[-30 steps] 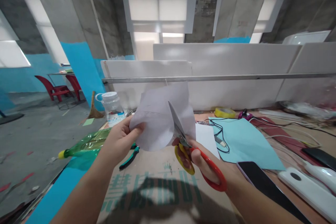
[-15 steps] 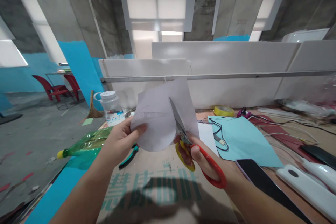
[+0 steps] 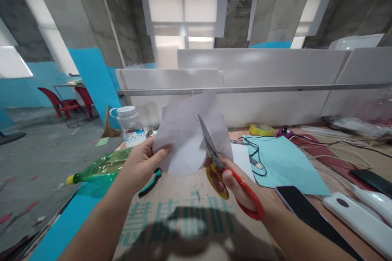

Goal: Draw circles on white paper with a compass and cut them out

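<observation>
A sheet of white paper [image 3: 180,142] with a rounded lower edge is pinched at its left side by my left hand [image 3: 150,159], thumb on top. My right hand [image 3: 234,179] is closed around scissors [image 3: 246,195] with one red and one yellow handle loop. The upper blade lies over the front of the paper, pointing up and away; the other blade is hidden behind the sheet. Below the paper, printed cardboard [image 3: 186,212] with green characters covers the table. Teal-and-black handled pliers [image 3: 150,183] lie beside my left wrist, partly hidden.
To the left lie a green plastic bottle [image 3: 98,167] and a blue sheet [image 3: 70,216]; a clear lidded jar [image 3: 130,124] stands behind. On the right are light-blue paper [image 3: 288,163], black cable [image 3: 259,153], a phone [image 3: 312,216], yellow tape [image 3: 261,129] and a white device [image 3: 355,216].
The paper has shifted and bent slightly around the blade. The scissors have tilted a little, with their yellow loop moving slightly right; both hands keep their grips.
</observation>
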Tool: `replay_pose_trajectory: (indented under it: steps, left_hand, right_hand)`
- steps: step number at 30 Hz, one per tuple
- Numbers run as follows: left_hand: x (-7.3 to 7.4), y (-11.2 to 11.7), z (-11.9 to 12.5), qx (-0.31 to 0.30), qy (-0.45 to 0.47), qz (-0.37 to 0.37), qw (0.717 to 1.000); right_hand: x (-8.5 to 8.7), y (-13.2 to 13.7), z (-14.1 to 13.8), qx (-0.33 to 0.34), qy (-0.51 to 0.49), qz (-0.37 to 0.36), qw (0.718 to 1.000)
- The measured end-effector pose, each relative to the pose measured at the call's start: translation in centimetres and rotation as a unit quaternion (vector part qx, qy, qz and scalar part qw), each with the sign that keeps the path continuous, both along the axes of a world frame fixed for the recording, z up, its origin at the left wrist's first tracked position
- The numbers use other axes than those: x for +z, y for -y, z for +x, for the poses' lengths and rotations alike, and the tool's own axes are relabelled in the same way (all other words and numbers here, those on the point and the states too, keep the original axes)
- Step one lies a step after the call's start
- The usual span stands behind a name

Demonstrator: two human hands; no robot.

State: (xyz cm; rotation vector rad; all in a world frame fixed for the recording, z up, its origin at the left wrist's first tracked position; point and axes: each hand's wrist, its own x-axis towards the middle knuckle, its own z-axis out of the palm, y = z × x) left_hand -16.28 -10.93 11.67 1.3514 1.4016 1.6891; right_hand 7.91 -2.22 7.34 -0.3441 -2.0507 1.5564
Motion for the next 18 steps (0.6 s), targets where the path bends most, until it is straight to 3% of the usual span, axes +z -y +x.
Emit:
replay_pose_trajectory:
  steps: [11,18]
  left_hand:
    - [-0.17,-0.02,-0.23,-0.025,0.004,0.003,1.000]
    - [-0.19,-0.02,-0.63,-0.018,0.001,0.008,1.000]
  right_hand:
    - [-0.58,-0.21,-0.01,-0.003,0.004,-0.014,1.000]
    - [0.26,0.09,-0.03,-0.006,0.019,-0.010,1.000]
